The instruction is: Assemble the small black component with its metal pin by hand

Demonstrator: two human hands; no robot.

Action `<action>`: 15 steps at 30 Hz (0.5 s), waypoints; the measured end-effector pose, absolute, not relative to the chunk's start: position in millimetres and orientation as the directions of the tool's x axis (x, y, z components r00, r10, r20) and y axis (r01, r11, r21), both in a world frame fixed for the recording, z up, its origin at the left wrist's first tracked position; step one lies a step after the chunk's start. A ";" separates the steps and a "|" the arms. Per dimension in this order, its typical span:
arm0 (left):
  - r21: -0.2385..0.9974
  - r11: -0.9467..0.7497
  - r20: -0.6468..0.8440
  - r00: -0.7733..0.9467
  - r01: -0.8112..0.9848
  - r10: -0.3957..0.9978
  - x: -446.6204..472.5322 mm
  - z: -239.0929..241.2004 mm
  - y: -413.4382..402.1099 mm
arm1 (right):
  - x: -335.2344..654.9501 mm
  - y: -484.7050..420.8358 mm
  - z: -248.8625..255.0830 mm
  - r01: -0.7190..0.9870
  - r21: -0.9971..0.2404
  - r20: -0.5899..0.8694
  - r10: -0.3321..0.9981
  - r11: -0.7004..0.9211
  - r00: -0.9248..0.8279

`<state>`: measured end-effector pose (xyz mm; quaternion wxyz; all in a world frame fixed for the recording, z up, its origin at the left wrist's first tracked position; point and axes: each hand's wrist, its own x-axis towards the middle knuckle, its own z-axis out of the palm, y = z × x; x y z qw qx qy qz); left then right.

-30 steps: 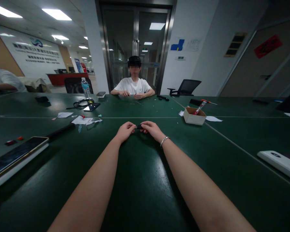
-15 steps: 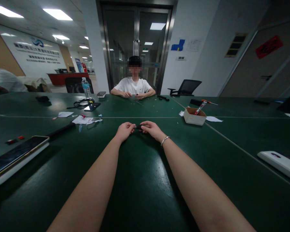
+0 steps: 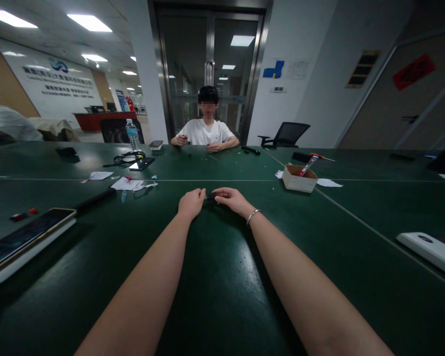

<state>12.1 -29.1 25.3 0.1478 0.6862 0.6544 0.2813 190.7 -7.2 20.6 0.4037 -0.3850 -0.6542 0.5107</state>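
My left hand and my right hand meet at the middle of the dark green table. Both pinch a small black object between their fingertips, one hand at each end. The object is too small and dark to name. A thin silver bracelet sits on my right wrist. Both forearms reach straight out from the bottom of the view.
A phone on a white slab lies at the left, a white device at the right. A small cardboard box with a red-handled tool stands right of centre. Papers, a water bottle and cables lie further back. A person in white sits opposite.
My hands have stayed together on the small black object, with my left fingers curled tighter. The person opposite has raised one hand off the table.
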 end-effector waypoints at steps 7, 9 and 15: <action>0.587 0.062 0.102 -0.150 0.807 0.983 19.7 40.4 -35.1 | 182.9 -7.0 20.3 0.133 -0.947 0.220 0.892 0.293 -0.395; 0.642 0.165 0.035 -0.243 0.749 0.969 19.8 45.1 -32.7 | 179.6 -10.3 24.5 0.216 -0.909 0.260 0.891 0.356 -0.372; 0.861 0.187 -0.100 -0.203 0.473 0.974 8.4 39.7 -12.9 | 174.5 -29.4 44.6 0.606 -0.479 0.486 0.767 0.635 -0.419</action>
